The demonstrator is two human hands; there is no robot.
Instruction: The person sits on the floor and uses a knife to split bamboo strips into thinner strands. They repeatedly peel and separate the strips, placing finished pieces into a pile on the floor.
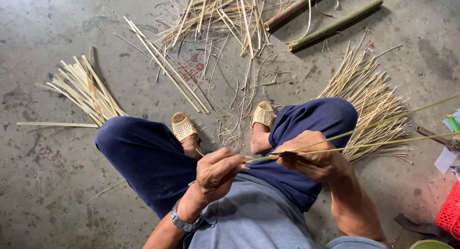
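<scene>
Seen from above, a person sits on a concrete floor [57,191], knees apart in dark blue trousers, splitting a thin bamboo strip [364,131] held over the lap. Left hand [218,172] – a metal watch [184,222] on its wrist – has its fingers pinched shut on the strip's near end, thumb and forefinger pressed at the tip. Right hand [314,158] is clenched around a dark blade [285,154], whose point sits where the strip parts. Beyond the right hand the strip runs off toward the right edge as two pale, yellow-green slivers, long and slender, spreading apart as they go – the upper one rising, the lower nearly level. Both feet wear woven tan sandals [184,127]. Just right of the right knee lies a fan of fine pale splints [369,100]; a bundle of wider flat slats [86,91] lies well apart on the left. Loose shavings [220,14] litter the floor ahead, beside two bamboo poles [335,25], one green and one brownish. A red basket [450,213] shows at the right edge.
</scene>
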